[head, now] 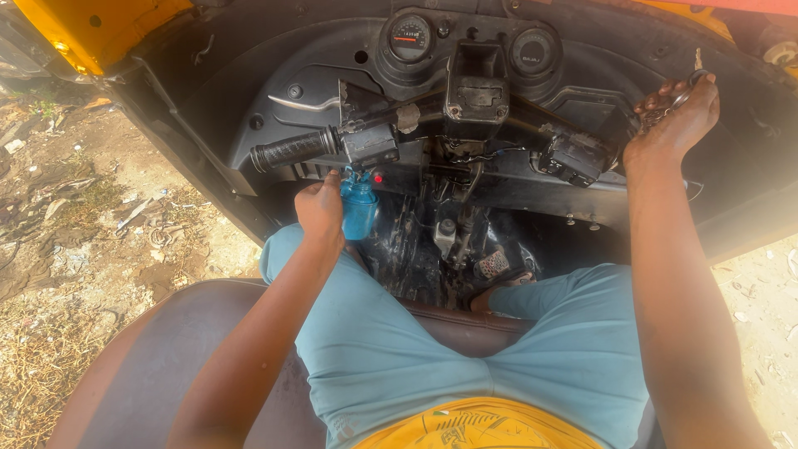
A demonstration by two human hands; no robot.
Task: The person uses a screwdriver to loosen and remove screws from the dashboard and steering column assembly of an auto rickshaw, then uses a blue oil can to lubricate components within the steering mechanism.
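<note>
bottle under handlebar grip | gauges above handlebar | seat behind

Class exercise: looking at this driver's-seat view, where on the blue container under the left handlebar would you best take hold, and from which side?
Grip the blue container around its wider lower body, coming from the left, as the left hand does. Its narrow neck sits tucked up under the switch housing, and the floor controls crowd its right side, so the body's left flank is probably freest.

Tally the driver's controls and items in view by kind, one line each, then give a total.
Round dashboard gauges: 2, one left and one right
Handlebar grips: 1, the black ribbed grip
Brake levers: 1, the silver lever
Blue oil cans: 1, the blue oil can in the left hand
Key bunches: 1, the key bunch in the right hand
Total: 6
</note>
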